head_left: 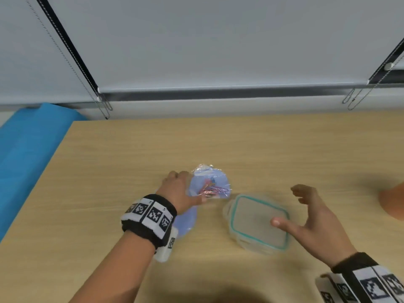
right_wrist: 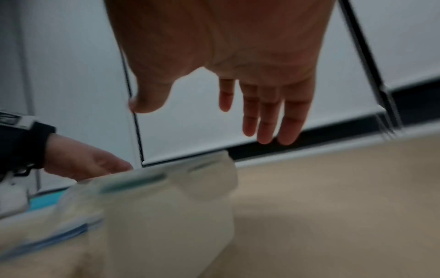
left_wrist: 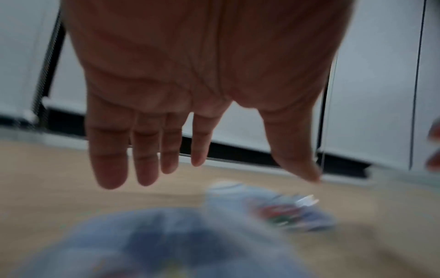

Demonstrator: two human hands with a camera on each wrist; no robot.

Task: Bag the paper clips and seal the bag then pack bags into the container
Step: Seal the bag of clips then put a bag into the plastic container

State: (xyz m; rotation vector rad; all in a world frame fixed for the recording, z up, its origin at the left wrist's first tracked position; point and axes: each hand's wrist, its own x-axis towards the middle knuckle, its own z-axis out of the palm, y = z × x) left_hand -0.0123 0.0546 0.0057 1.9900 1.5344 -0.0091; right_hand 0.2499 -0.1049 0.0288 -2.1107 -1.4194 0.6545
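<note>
A clear bag holding coloured paper clips lies on the wooden table. My left hand is at its left edge; the thumb reaches toward the bag's near corner. In the left wrist view the left hand is spread with straight fingers above the table, and the bag lies just beyond it. A clear container with a teal-sealed lid sits to the right. My right hand hovers open over its right side, holding nothing. In the right wrist view the right hand is above the blurred container.
A pale blue round thing lies under my left wrist, blurred in the left wrist view as a pale blue round thing. An orange object shows at the right edge. A blue surface borders the table's left side. Window blinds stand behind.
</note>
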